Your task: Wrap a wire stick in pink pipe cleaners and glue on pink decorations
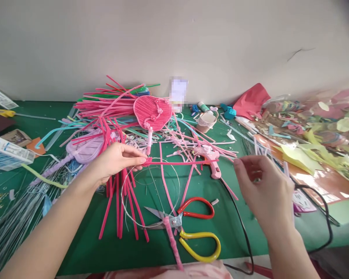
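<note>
My left hand (pixel 116 161) pinches one end of a pink pipe cleaner (pixel 180 162) against a thin wire hoop (pixel 128 215) that stands over the green table. My right hand (pixel 263 188) is closed in a pinch at the pipe cleaner's other end, so the strand runs level between both hands. Several pink pipe cleaners (pixel 123 205) hang from the hoop's left side. A pink-wrapped handle (pixel 172 242) leads from the hoop's bottom toward me. Scissors (pixel 192 224) with one red and one yellow loop lie flat under the hoop.
A pink glue gun (pixel 211 161) with a black cord (pixel 242 228) lies behind the strand. A finished pink fan (pixel 151 112), a lilac fan (pixel 84 149), loose pipe cleaners, a wire bundle (pixel 14 221), a white box (pixel 7 153) and paper scraps (pixel 308 131) crowd the table.
</note>
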The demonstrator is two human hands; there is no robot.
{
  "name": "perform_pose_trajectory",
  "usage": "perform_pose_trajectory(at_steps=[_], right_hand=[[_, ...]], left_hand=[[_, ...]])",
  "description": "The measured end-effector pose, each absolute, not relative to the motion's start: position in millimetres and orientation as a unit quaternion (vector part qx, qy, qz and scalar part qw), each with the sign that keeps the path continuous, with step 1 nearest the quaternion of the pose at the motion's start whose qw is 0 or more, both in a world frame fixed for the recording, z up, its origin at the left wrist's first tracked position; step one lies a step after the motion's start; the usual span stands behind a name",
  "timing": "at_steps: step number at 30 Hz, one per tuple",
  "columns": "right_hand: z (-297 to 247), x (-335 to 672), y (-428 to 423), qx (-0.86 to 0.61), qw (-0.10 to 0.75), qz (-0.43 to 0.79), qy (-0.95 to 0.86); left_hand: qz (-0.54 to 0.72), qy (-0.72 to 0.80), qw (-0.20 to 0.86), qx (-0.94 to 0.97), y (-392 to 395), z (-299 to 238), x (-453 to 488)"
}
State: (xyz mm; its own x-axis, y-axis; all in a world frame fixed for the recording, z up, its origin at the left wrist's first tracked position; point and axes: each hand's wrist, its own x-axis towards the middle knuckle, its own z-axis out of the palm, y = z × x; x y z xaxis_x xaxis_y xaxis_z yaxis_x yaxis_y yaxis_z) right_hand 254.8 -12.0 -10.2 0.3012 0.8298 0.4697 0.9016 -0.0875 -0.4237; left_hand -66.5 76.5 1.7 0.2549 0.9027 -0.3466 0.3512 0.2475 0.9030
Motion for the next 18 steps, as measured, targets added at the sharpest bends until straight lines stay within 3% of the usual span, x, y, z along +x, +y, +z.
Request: perform_pose_trajectory(at_steps=[4, 7, 18], right_hand=[[-47.6, 274.9, 3.2, -0.822, 0.177, 0.061, -0.538], [-68.3, 265.6, 24.6, -0.819, 0.120, 0.105, -0.551], [-67.5, 256.3, 30.2, -0.844, 0.211, 0.094, -0.483]], left_hand=[[0.248, 0.552, 0.567, 0.558, 75.4, -6.2, -72.6], [0.237, 0.555, 0.560, 0.567, 75.7, -4.4, -73.8], [0.223, 0.569, 0.502, 0.612, 74.7, 2.9, -72.5]])
